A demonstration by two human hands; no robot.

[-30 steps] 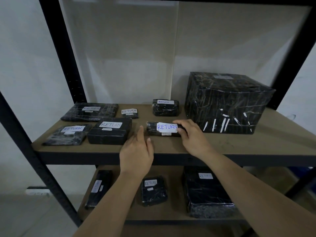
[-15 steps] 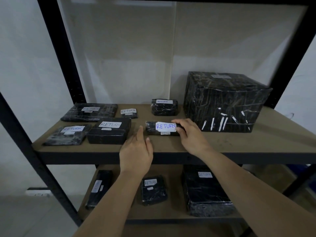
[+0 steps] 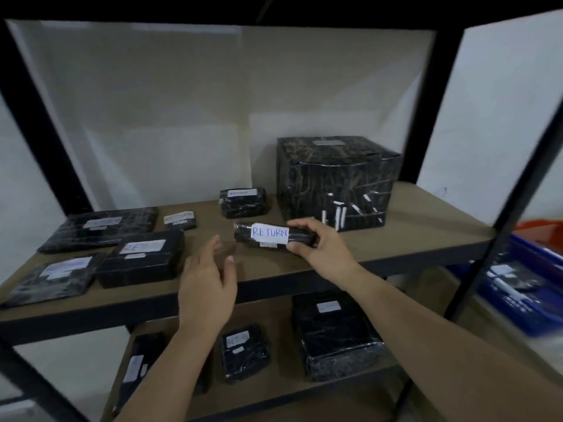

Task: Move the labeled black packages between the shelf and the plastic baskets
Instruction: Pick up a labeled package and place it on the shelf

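Lifted now, the small long black wrapped package with a white RETURN label (image 3: 272,236) is off the brown wooden shelf board (image 3: 426,236). The right hand (image 3: 320,248) pinches its right end, likely to carry it toward the blue plastic basket (image 3: 524,287). The left hand (image 3: 207,284) hovers nearby, fingers loose, holding nothing.

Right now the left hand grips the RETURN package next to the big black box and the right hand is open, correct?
No, the hands are swapped. In the head view the right hand grips the RETURN package next to the big black box; the left hand is open.
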